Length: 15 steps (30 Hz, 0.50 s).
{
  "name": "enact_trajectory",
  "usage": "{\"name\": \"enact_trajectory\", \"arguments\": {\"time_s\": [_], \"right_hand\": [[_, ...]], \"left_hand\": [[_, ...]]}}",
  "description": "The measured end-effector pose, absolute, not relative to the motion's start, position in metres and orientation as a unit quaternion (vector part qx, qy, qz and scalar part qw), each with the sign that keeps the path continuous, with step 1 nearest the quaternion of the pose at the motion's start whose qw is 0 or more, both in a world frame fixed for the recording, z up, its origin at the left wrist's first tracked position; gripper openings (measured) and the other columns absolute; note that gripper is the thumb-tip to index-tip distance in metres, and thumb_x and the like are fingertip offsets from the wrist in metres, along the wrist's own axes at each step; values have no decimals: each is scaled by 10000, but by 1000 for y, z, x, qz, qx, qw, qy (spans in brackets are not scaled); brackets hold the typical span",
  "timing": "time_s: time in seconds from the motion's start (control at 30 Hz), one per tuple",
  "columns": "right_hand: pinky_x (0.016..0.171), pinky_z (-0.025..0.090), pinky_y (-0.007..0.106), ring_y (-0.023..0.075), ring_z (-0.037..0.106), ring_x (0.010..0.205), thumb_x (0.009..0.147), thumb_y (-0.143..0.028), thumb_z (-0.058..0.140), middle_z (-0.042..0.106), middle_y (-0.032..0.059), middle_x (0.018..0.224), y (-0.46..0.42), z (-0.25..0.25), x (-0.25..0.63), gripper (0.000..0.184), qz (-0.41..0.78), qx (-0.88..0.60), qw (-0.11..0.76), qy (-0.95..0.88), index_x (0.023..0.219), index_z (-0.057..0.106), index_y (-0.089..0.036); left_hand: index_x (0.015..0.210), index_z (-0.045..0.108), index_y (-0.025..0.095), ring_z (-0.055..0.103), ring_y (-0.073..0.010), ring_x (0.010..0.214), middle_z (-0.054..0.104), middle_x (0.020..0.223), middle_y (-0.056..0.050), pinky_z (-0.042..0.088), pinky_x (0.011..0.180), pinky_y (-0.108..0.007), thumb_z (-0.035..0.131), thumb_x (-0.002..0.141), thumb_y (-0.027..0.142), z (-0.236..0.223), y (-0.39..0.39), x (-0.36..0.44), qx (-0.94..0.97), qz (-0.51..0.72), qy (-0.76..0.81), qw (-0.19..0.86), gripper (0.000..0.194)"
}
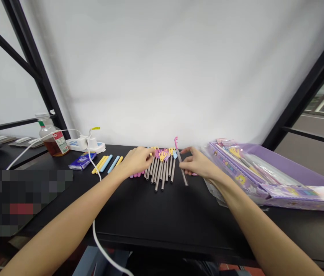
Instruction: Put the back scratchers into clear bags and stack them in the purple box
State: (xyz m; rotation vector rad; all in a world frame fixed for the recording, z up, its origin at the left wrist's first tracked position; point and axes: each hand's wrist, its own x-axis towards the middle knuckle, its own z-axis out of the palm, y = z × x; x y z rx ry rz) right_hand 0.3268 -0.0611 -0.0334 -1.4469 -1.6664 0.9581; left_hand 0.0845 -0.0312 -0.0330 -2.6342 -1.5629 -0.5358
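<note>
The black table (185, 218) shows bare room at lower centre, its front edge below; a purple box (279, 157) bounds the right. Mid-frame, the left hand (137, 161) curls over piled scratchers (162, 156) (grip hidden, cannot tell). The right hand (198, 163) seemingly pinches a tilted pink-headed scratcher (185, 178), apparently singling it out; moving it calls for clearing its neighbours.

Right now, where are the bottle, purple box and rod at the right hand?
Bottle (51, 145), head view: its body.
Purple box (288, 168), head view: bare inner wall.
Rod (184, 178), head view: its lower shaft.
</note>
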Motion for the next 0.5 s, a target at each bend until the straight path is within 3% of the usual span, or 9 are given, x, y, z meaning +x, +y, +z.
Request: {"name": "enact_trajectory", "arguments": {"time_s": [0.2,0.33,0.5], "right_hand": [[471,420,206,86,520,486,703,-232,657,575,-27,572,-69,-27,314,168,481,-479,430,-595,853,612,-170],[491,444,203,91,545,535,710,-239,696,583,-24,619,-73,-29,306,175,488,-450,444,-602,858,627,-175],[487,463,202,92,552,545,713,-232,707,588,-22,639,-70,-37,304,205,498,-447,431,-606,896,643,-166]], "left_hand": [[901,726,221,675,-236,829,735,887,-76,457,660,-282,527,841,354,-28,-23,69,-803,-135,-580,2,247],[813,745,226,690,-250,818,743,852,-83,488,677,-296,563,800,389,-35,-19,68,-802,-112,-587,-8,245],[639,701,223,664,-191,588,674,567,-32,493,619,-269,558,774,322,-42,-17,70,-793,-103,-599,-42,221]]}}
